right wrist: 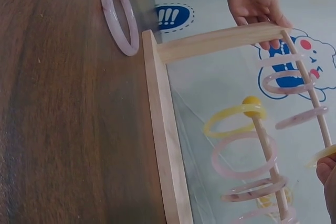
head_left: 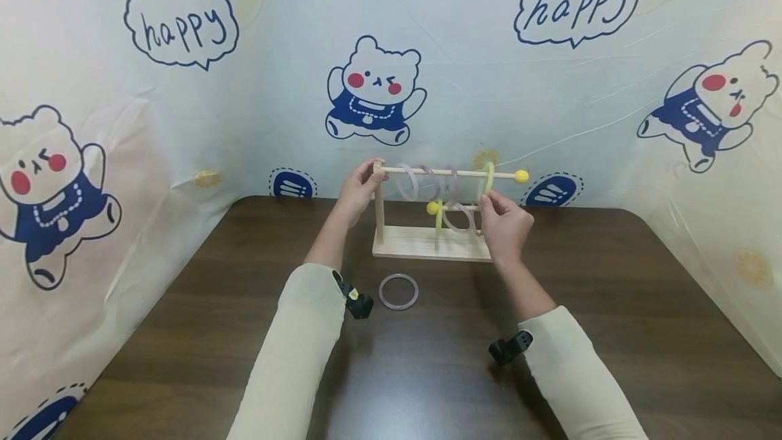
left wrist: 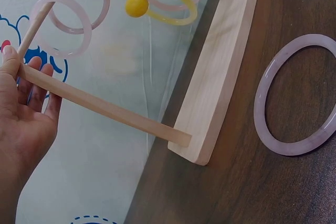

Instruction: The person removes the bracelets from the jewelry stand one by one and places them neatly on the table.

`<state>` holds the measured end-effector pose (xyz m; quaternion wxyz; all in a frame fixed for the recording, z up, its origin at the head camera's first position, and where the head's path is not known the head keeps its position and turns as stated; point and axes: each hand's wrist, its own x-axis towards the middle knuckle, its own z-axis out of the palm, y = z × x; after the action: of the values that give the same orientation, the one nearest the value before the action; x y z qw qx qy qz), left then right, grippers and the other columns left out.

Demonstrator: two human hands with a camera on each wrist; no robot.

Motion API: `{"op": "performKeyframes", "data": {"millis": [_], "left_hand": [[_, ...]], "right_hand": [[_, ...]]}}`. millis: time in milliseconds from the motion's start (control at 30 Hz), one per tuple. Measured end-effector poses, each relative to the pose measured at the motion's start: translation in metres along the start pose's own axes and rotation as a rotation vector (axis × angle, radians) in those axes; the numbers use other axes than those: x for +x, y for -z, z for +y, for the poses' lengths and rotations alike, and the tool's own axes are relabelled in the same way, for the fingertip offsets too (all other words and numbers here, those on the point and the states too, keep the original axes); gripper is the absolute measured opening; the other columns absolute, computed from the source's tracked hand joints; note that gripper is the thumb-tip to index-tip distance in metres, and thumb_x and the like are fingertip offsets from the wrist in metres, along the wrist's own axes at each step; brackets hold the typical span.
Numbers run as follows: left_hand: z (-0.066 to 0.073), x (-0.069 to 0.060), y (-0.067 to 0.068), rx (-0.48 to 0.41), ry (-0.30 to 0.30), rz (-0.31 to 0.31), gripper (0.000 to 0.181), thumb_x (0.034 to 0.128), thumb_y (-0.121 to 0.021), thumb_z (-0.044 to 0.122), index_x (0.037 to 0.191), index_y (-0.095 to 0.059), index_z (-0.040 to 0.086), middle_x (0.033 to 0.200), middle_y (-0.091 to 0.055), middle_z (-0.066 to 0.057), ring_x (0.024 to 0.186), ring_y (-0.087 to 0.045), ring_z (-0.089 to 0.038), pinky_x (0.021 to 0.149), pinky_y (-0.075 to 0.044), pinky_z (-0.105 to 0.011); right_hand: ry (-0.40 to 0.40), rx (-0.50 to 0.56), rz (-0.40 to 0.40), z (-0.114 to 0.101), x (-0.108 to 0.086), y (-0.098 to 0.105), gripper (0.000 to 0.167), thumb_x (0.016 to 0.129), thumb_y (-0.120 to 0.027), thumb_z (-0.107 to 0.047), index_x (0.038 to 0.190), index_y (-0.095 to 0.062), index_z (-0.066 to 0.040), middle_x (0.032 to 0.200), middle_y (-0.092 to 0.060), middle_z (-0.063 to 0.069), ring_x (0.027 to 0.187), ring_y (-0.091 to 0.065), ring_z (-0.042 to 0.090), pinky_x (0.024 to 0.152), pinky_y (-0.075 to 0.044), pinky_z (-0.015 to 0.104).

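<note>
A wooden bangle stand [head_left: 409,243] has two rods tipped with yellow balls. My left hand [head_left: 360,189] holds the top of its left post [left wrist: 105,104], the thumb at the end of the upper rod. On that rod my right hand [head_left: 508,224] pinches a yellow bangle [head_left: 491,172] near the right end. Pale pink and purplish bangles [head_left: 412,185] hang along the upper rod to its left. The lower rod carries another yellow bangle [head_left: 438,221] near its ball, with several pinkish ones behind it. My right hand partly hides the stand's right side.
A lavender bangle [head_left: 381,292] lies flat on the dark wooden table [head_left: 244,331], in front of the stand. A patterned cloth [head_left: 287,87] with bears hangs behind the table and along both sides. Each forearm wears a small black camera [head_left: 359,305].
</note>
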<state>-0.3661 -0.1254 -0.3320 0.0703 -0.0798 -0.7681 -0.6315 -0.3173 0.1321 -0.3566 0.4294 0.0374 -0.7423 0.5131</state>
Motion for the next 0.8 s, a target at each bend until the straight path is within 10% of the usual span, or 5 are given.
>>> {"op": "performKeyframes", "data": {"millis": [800], "left_hand": [[0.0002, -0.0009, -0.0004, 0.015, -0.002, -0.006, 0.045, 0.0907, -0.051, 0.039, 0.131, -0.048, 0.018, 0.131, -0.051, -0.006, 0.118, -0.05, -0.02, 0.103, -0.03, -0.046]], "right_hand": [[-0.044, -0.006, 0.026, 0.0059, 0.007, 0.0076, 0.013, 0.082, -0.069, -0.005, 0.092, -0.072, 0.003, 0.086, -0.069, 0.016, 0.074, -0.068, 0.024, 0.059, -0.046, 0.009]]}}
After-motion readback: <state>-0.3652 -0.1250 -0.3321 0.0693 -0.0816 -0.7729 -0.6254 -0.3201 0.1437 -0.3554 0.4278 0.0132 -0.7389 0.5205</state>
